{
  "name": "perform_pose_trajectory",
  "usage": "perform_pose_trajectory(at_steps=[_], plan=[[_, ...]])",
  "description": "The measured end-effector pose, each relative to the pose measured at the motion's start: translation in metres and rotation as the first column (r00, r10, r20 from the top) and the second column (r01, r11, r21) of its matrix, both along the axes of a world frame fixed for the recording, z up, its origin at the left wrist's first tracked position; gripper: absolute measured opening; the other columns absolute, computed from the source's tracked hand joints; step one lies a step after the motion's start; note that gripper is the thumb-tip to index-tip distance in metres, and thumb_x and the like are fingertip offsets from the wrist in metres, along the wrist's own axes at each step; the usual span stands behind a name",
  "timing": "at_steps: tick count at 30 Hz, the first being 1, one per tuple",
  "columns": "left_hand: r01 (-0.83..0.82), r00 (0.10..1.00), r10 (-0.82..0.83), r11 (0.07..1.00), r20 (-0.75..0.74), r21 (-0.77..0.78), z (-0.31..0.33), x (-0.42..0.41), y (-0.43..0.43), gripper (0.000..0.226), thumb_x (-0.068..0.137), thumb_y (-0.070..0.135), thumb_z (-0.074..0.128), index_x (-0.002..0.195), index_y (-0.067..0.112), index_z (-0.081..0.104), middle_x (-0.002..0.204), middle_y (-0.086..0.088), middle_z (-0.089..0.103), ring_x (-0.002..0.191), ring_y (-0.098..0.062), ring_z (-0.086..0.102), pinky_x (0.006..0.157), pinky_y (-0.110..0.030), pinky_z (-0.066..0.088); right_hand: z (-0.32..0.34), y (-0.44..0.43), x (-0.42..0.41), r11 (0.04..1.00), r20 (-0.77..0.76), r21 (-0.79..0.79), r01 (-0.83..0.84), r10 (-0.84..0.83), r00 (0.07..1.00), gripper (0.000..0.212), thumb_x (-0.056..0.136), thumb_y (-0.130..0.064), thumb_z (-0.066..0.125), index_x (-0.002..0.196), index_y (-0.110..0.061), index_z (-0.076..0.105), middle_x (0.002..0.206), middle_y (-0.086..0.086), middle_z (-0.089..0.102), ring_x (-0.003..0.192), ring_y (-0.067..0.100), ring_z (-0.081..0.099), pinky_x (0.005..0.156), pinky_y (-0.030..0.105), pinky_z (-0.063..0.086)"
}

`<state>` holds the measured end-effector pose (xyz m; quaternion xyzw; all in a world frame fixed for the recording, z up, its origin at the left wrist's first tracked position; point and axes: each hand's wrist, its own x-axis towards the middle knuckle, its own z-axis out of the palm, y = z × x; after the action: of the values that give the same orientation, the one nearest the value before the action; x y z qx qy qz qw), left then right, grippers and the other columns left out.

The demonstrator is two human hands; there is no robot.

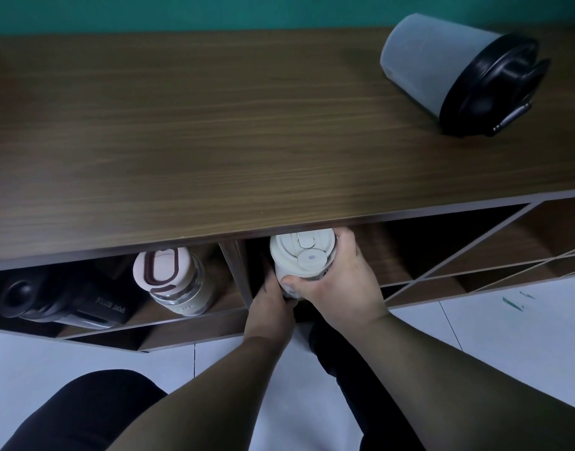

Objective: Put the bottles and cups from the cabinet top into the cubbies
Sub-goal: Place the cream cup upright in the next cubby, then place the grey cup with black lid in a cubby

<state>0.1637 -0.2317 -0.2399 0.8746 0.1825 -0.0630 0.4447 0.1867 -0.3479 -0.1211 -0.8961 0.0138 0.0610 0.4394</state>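
A cream travel cup (300, 255) with a flip lid stands upright at the mouth of the middle cubby, just under the cabinet top's (214, 125) front edge. My right hand (341, 281) wraps its right side and my left hand (271, 304) grips its lower left. In the cubby to the left stand a glass bottle with a pink lid (172, 278) and a black sport bottle (61, 301). A frosted grey bottle with a black lid (458, 73) stands on the cabinet top at the far right.
A vertical divider (235, 271) separates the left and middle cubbies. More cubbies (474, 255) open to the right. White floor tiles (507, 336) lie below, and my dark-clad knee (94, 408) is at the lower left. A green wall runs behind the cabinet.
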Motion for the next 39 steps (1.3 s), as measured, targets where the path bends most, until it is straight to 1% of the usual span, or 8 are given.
perform_pose_trajectory(at_steps=[5,9,13,19,22,26,32,39], plan=[[-0.009,1.0,0.007,0.994,-0.026,-0.105,0.01,-0.001,0.003,0.067,0.09,0.013,0.07,0.151,0.017,0.042,0.137,-0.005,0.065,0.126,-0.026,0.063,0.102,-0.036,0.053,0.004,-0.005,-0.002,0.999,-0.063,0.014,-0.043,0.044,0.997,0.109,0.05,-0.041,0.095,0.139,-0.042,0.032,0.137,-0.018,0.056,0.122,0.01,0.06,0.097,0.034,0.053],[0.058,0.994,-0.068,0.992,-0.082,-0.116,0.027,-0.011,0.01,0.081,0.086,0.005,0.071,0.157,0.015,0.033,0.145,-0.005,0.061,0.136,-0.023,0.057,0.099,-0.021,0.04,0.014,-0.017,-0.009,0.998,-0.058,-0.026,-0.053,0.052,0.997,0.117,0.051,-0.045,0.089,0.147,-0.042,0.022,0.145,-0.015,0.046,0.126,0.004,0.053,0.098,0.034,0.051],[0.101,0.974,-0.133,0.98,-0.184,-0.171,0.058,-0.03,0.016,0.093,0.093,0.011,0.07,0.165,0.012,0.011,0.159,-0.006,0.045,0.146,-0.022,0.043,0.096,-0.014,0.032,0.027,-0.033,-0.019,0.994,-0.11,-0.087,-0.066,0.056,0.992,0.113,0.075,-0.016,0.073,0.156,-0.044,0.0,0.163,-0.006,0.028,0.141,0.012,0.044,0.099,0.029,0.044],[0.11,0.968,-0.166,0.954,-0.188,-0.279,0.1,-0.051,0.02,0.036,0.094,0.02,0.068,0.13,0.014,0.063,0.125,-0.004,0.073,0.106,-0.017,0.066,0.095,-0.028,0.049,0.059,-0.043,-0.056,0.987,-0.077,0.062,0.151,-0.146,0.986,0.075,0.089,-0.006,0.059,0.155,-0.029,0.032,0.125,-0.014,0.062,0.114,0.006,0.059,0.095,0.024,0.041],[0.124,0.976,-0.178,0.93,-0.127,-0.347,0.127,-0.063,0.025,0.024,0.096,0.023,0.067,0.12,0.023,0.064,0.118,0.002,0.072,0.11,-0.017,0.064,0.097,-0.029,0.047,0.078,-0.049,-0.079,0.937,-0.006,0.178,0.301,-0.305,0.952,0.054,0.092,-0.009,0.059,0.141,-0.03,0.05,0.111,-0.014,0.069,0.104,-0.001,0.06,0.088,0.023,0.041],[0.202,0.979,-0.198,0.899,0.05,-0.388,0.156,-0.072,0.03,0.008,0.096,0.024,0.069,0.102,0.03,0.072,0.108,0.007,0.075,0.108,-0.013,0.067,0.09,-0.022,0.047,0.117,-0.06,-0.088,0.885,0.095,0.254,0.391,-0.425,0.9,0.038,0.094,-0.013,0.061,0.126,-0.033,0.057,0.111,-0.012,0.07,0.111,0.006,0.062,0.104,0.035,0.046],[0.231,0.969,-0.161,0.859,0.187,-0.456,0.176,-0.062,0.024,0.01,0.094,0.022,0.072,0.094,0.03,0.078,0.087,0.014,0.078,0.092,-0.007,0.072,0.093,-0.028,0.051,0.182,-0.081,-0.027,0.919,0.167,0.144,0.368,-0.389,0.906,0.077,0.087,-0.042,0.071,0.152,-0.028,0.033,0.152,-0.003,0.045,0.139,0.019,0.045,0.104,0.034,0.037],[0.321,0.945,-0.238,0.803,0.225,-0.502,0.173,-0.048,0.012,0.011,0.094,0.026,0.072,0.097,0.035,0.076,0.094,0.003,0.078,0.086,-0.009,0.07,0.086,-0.026,0.053,0.193,-0.075,0.038,0.847,0.115,0.144,0.511,-0.527,0.842,0.115,0.073,-0.058,0.078,0.161,-0.022,0.012,0.165,0.01,0.032,0.145,0.036,0.039,0.113,0.049,0.035]])
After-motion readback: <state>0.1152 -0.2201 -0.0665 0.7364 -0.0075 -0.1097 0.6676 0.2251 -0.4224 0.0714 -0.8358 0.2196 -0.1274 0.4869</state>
